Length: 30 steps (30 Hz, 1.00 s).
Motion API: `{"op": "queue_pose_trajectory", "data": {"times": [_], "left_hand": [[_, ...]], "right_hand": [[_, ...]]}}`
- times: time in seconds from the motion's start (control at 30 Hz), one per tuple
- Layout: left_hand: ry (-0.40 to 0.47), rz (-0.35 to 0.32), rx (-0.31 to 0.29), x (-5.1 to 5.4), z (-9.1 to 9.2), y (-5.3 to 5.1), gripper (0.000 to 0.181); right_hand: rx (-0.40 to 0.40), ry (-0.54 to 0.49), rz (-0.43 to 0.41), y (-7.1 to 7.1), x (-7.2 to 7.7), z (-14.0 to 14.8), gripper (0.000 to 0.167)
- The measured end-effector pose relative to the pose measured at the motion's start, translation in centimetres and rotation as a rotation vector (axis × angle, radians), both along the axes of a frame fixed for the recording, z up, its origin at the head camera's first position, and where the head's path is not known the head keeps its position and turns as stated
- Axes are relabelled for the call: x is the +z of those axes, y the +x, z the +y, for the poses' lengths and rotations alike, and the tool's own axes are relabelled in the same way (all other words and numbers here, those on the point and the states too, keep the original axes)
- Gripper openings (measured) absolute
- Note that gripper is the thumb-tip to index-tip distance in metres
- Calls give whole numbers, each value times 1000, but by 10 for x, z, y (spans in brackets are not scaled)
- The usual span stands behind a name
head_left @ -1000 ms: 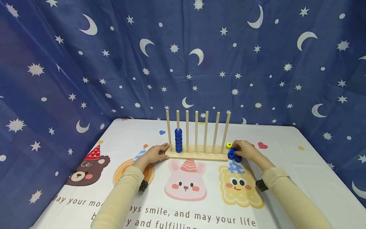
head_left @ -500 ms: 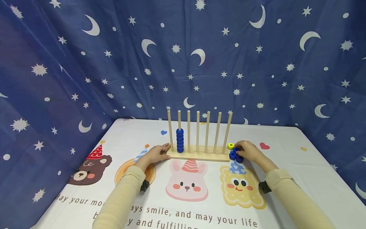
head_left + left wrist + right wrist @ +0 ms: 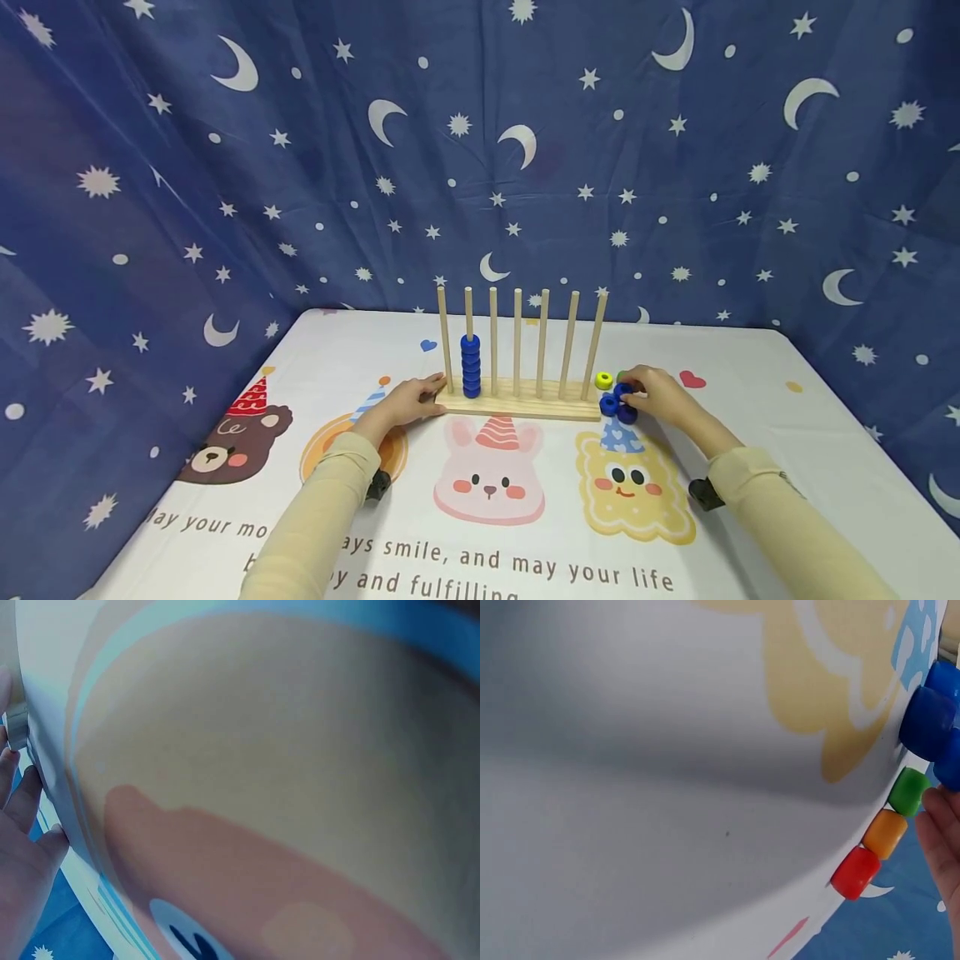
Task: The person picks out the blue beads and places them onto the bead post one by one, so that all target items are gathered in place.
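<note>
A wooden peg rack (image 3: 525, 407) with several upright rods stands on the table; blue beads (image 3: 471, 367) are stacked on its second rod from the left. My left hand (image 3: 405, 403) grips the left end of the base, whose wooden end (image 3: 16, 724) also appears beside the fingers in the left wrist view. Right of the rack, my right hand (image 3: 656, 395) pinches a blue bead (image 3: 622, 389) between thumb and fingers. Other blue beads (image 3: 609, 405) lie just below and beside it. The right wrist view cuts off most of that hand (image 3: 946, 855).
A yellow bead (image 3: 603, 381) lies near the rack's right end. Green (image 3: 909, 791), orange (image 3: 885, 833) and red (image 3: 856, 873) beads sit in a row by the right hand. A starry blue curtain (image 3: 480, 167) stands behind the white printed tablecloth (image 3: 750, 392).
My right wrist and forearm have shifted slightly to the right, while the fingertips stay at the blue beads. The left hand keeps its hold on the rack.
</note>
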State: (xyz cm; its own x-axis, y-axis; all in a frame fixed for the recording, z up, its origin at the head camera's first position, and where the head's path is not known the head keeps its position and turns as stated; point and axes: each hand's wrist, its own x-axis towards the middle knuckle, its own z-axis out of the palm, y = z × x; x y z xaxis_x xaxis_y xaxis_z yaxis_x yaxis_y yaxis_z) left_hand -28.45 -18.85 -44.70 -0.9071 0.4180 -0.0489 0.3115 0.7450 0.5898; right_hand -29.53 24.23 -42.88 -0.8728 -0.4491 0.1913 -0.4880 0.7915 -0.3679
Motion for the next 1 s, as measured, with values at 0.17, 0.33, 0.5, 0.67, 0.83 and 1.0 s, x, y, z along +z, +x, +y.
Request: {"op": "queue_pose_trajectory", "data": {"times": [0.17,0.33,0.5,0.67,0.83,1.0], "left_hand": [[8,-12,7,0,-1,1,57],[-6,-14,-2,0,-1,3,58],[4,-16,0,1,0,2,58],[4,-19,-13,-1,1,3,58],[13,-9,-8,-1,0,4,58],[26,-15,-4,0,0,1,57]], "right_hand": [[5,-15,2,5,3,-2,25],[39,-34,-18,10,3,-6,25],[34,-55,-20,17,7,-10,24],[53,-65,-31,25,9,-15,25],[96,-75,6,27,12,-20,26],[110,-79,25,31,15,-26,27]]}}
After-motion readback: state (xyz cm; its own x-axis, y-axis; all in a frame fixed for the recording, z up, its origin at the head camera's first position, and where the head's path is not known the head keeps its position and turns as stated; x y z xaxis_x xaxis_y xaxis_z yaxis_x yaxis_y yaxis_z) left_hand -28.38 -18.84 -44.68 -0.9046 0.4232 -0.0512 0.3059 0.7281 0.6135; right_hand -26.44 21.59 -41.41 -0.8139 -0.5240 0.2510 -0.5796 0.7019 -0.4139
